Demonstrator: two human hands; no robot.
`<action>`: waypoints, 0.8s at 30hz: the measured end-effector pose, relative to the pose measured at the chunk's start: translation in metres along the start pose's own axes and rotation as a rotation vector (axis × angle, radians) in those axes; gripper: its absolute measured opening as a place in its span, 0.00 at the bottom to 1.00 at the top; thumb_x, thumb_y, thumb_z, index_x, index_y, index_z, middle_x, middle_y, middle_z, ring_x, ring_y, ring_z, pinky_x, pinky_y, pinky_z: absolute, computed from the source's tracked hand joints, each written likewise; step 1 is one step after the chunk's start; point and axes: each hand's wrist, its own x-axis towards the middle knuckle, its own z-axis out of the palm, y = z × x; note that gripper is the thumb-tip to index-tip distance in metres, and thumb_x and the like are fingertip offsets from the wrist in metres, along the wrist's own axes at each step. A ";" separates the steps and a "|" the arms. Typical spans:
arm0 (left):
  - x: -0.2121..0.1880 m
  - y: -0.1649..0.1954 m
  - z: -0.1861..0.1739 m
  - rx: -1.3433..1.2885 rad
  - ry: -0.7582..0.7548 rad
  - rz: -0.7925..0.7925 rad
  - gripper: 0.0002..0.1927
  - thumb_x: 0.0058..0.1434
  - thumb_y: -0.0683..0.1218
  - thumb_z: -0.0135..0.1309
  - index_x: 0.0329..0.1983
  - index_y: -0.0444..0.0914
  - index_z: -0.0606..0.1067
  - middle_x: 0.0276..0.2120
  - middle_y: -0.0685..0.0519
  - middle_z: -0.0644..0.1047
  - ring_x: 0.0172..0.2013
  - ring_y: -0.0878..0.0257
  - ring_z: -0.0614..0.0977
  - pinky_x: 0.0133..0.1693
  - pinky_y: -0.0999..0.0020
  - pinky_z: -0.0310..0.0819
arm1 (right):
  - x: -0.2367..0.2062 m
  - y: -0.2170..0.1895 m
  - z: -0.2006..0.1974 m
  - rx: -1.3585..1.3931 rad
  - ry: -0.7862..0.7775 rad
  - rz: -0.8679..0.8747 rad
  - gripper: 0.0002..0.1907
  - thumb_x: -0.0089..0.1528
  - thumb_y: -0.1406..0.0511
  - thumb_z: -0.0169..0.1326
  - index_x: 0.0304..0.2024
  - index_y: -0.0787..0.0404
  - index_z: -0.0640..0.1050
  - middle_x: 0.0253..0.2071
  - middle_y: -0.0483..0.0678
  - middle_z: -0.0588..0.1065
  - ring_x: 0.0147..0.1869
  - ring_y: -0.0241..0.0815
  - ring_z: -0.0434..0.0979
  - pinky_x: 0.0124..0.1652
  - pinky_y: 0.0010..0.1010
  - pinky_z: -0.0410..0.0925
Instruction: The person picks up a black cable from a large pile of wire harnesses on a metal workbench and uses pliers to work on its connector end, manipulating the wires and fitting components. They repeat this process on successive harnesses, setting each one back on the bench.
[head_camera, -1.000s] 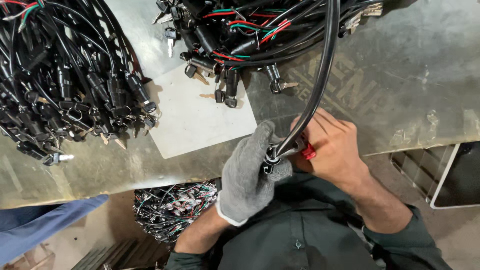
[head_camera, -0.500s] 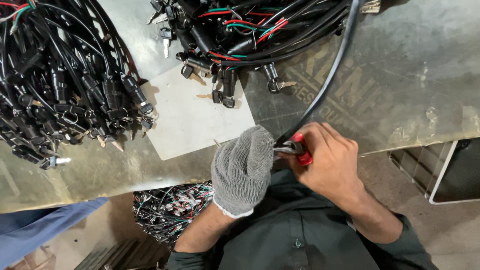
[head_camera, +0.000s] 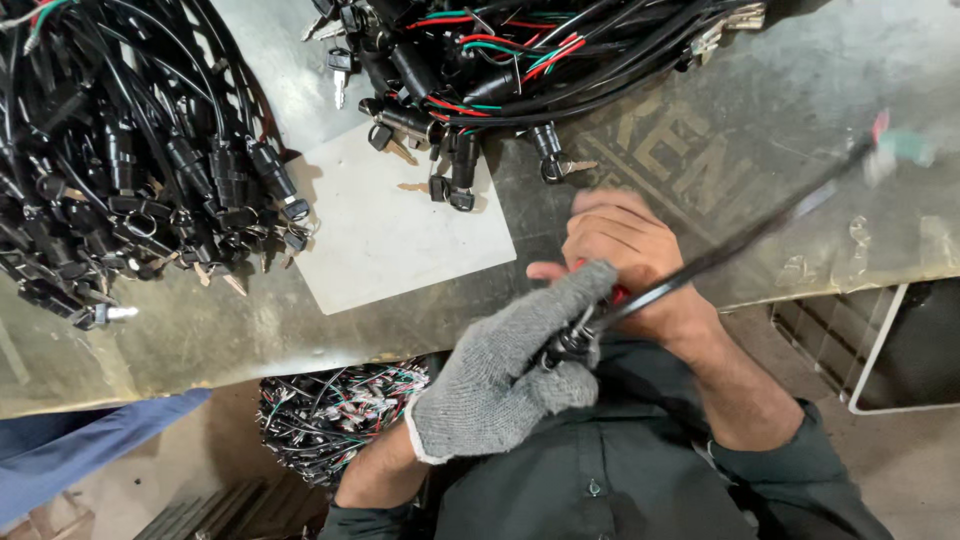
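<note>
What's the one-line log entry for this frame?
left hand: grey knit glove, grip on black cable | right hand: bare, on red-handled tool | grey metal bench: black harness piles

Grey knitted glove (head_camera: 500, 375), black cable (head_camera: 740, 240), red-handled tool (head_camera: 618, 294)

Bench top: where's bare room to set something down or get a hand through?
Free: the pale sheet between the left harness pile and the top harness bundle, and the bare metal bench right of the right hand. Crowded: both harness heaps, and the front edge where the gloved left hand grips a black cable.
</note>
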 end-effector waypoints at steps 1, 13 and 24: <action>0.001 0.000 0.002 0.000 0.028 0.028 0.36 0.63 0.42 0.63 0.74 0.40 0.65 0.51 0.47 0.80 0.47 0.58 0.84 0.53 0.66 0.79 | 0.001 0.001 -0.001 0.026 -0.005 0.012 0.19 0.56 0.66 0.72 0.28 0.62 0.70 0.31 0.50 0.73 0.40 0.53 0.77 0.41 0.39 0.70; 0.005 -0.022 0.002 0.790 0.372 0.054 0.32 0.61 0.44 0.63 0.67 0.38 0.66 0.41 0.48 0.78 0.36 0.48 0.80 0.36 0.54 0.71 | -0.009 -0.011 -0.001 -0.410 0.101 0.077 0.21 0.60 0.58 0.72 0.42 0.61 0.74 0.43 0.52 0.75 0.50 0.55 0.75 0.50 0.44 0.68; -0.034 -0.014 -0.123 1.370 0.965 0.024 0.44 0.62 0.48 0.67 0.74 0.30 0.56 0.68 0.39 0.66 0.69 0.48 0.67 0.71 0.55 0.63 | 0.079 -0.005 -0.026 -0.866 0.035 -0.205 0.17 0.61 0.61 0.62 0.52 0.56 0.81 0.52 0.43 0.73 0.59 0.43 0.71 0.50 0.34 0.62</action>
